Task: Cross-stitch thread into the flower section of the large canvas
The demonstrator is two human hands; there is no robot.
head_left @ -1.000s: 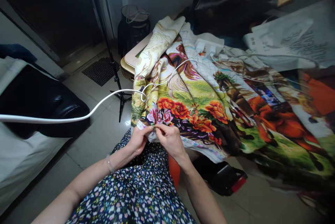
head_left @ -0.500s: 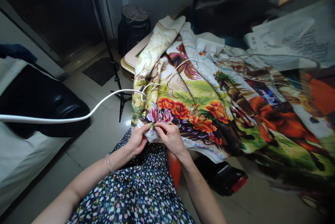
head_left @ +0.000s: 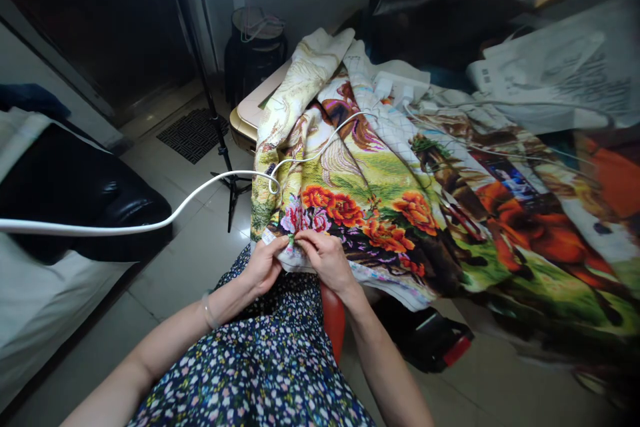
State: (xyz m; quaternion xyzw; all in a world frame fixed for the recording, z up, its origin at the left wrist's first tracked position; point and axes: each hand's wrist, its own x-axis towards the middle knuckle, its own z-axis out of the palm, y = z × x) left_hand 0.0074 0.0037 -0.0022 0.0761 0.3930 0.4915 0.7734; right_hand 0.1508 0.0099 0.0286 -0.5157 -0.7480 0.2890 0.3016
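A large cross-stitch cloth (head_left: 395,177) with orange peonies and green grass spreads over the table and hangs toward my lap. At its near edge my left hand (head_left: 264,267) is closed in a pinch on the fabric. Close beside it, my right hand (head_left: 328,262) has thumb and fingers pressed together at the same spot. A bit of green shows between the fingertips, too small to make out. Next to my left thumb sits a small white printed tag (head_left: 268,236). Across the cloth lies a white cable (head_left: 327,147), looping in front of my hands.
A pink-topped table (head_left: 245,110) shows at the cloth's left. Behind it stand a black tripod (head_left: 220,137) and stacked stools (head_left: 256,40). A power strip (head_left: 400,86) and white bags (head_left: 545,74) lie at the back. A horse-patterned cloth (head_left: 530,220) covers the right.
My right hand has shifted very slightly at the cloth's edge, its fingers still pinched. My left hand and the cloth stay in place.
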